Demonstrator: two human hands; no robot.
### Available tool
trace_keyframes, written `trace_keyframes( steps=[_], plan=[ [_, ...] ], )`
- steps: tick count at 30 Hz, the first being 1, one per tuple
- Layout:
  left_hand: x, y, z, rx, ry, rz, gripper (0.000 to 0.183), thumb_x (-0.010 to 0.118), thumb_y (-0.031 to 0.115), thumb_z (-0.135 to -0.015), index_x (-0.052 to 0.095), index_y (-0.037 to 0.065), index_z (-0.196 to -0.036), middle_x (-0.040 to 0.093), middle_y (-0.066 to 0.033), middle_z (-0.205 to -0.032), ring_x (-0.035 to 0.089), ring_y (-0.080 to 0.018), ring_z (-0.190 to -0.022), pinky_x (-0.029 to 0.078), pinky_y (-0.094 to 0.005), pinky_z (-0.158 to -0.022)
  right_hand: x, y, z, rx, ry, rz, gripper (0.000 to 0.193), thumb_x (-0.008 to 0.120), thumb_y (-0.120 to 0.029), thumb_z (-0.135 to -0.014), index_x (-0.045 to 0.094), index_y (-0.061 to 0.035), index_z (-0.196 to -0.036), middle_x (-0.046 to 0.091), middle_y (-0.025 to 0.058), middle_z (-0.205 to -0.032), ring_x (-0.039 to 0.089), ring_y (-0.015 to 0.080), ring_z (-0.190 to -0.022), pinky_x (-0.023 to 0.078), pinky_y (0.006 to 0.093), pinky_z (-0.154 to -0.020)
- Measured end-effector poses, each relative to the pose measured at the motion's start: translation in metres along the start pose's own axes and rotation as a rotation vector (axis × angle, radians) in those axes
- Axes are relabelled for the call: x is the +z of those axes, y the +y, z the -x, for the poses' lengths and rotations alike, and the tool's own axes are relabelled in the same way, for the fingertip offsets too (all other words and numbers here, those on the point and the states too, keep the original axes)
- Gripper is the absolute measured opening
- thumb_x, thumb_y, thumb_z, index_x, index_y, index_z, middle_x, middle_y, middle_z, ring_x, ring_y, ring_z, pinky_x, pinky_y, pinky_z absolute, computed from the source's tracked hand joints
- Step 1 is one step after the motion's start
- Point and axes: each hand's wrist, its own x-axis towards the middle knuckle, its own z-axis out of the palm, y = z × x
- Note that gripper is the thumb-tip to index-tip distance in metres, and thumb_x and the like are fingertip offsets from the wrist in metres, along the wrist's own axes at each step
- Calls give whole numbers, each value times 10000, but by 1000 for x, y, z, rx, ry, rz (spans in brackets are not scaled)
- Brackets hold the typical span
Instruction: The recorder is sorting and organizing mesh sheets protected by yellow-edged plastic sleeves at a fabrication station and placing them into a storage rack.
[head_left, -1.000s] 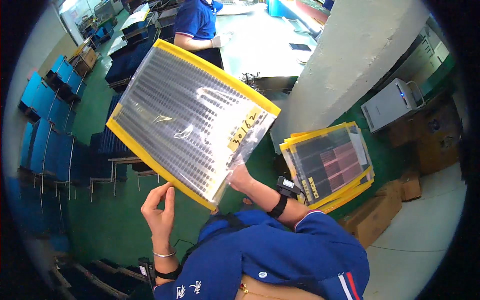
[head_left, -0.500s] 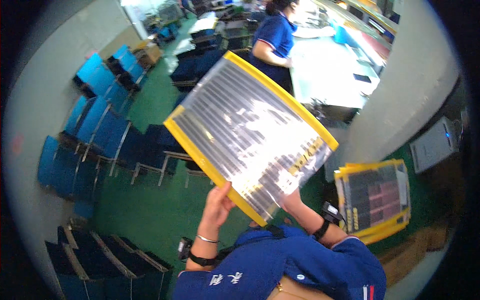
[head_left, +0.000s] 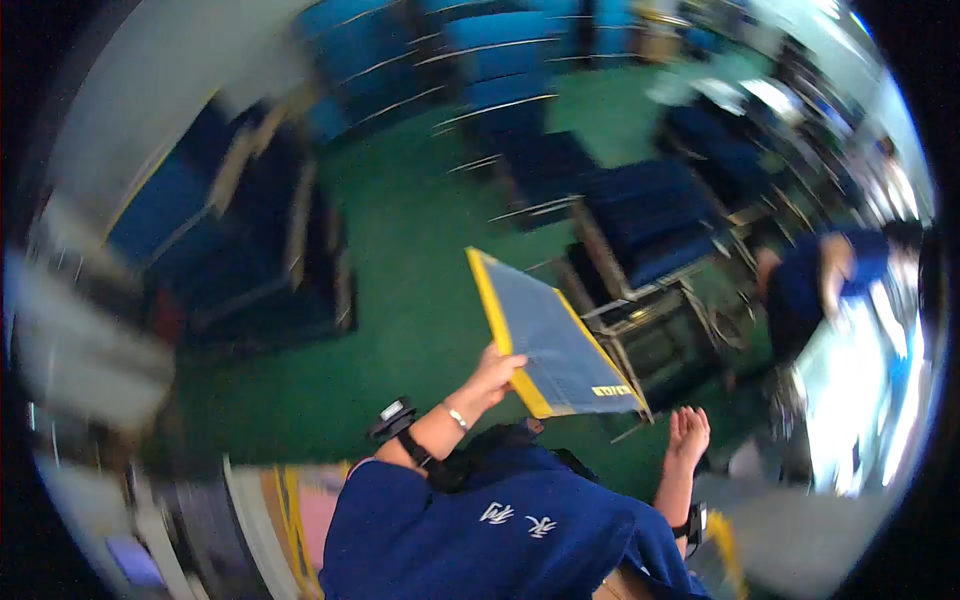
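Note:
A flat, clear plastic sleeve with yellow edge strips (head_left: 560, 345) slants in front of my body, dark stripes no longer distinct on its greyish-blue face. My left hand (head_left: 492, 376) is closed on its yellow left edge near the lower corner, thumb over the face. Beyond the sleeve's lower right corner, my right hand (head_left: 688, 432) is raised, apart from it and holding nothing, with its fingers up and loosely bent. Each wrist wears a black strap with a small device.
Dark blue stacks on metal frames (head_left: 650, 215) stand ahead, with more blue stacks (head_left: 235, 220) at the left. Green floor (head_left: 400, 240) runs between them. Another person (head_left: 825, 280) bends beside a bright table (head_left: 850, 400) at right. Yellow-edged pieces (head_left: 290, 520) are at lower left.
My view has swung left, bringing the left-hand stacks closer to the middle. The sleeve has tilted more edge-on, and my right hand has come off it while my left keeps hold.

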Motion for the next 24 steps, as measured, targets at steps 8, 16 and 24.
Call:
trace_keyframes(
  steps=[8, 16, 24],
  plan=[
    [20, -98, 34, 109, 591, 102, 365, 554, -3, -787, 480, 33, -1143, 563, -43, -1024, 529, -148, -922, 432, -296, -804, 117, 67, -178, 176, -763, 683, 395, 563, -68, -795, 414, -19, -1158, 490, 42, -948, 484, 119, -829, 403, 255, -737],
    [53, -89, 86, 291, 896, 291, 357, 536, 1, -810, 457, 29, -1157, 568, -43, -1006, 534, -154, -903, 427, -294, -797, 237, 81, -128, 337, -1209, 887, 332, 609, -97, -790, 473, -55, -1090, 515, 23, -933, 497, 109, -834, 387, 230, -732],
    [59, -92, 131, 514, 857, 378, 357, 538, 5, -812, 450, 26, -1157, 549, -41, -997, 509, -148, -918, 407, -298, -821, 260, 56, -66, 158, -1531, 1095, 336, 628, -137, -778, 493, -48, -1072, 521, 27, -954, 488, 139, -917, 379, 262, -797]
  ],
)
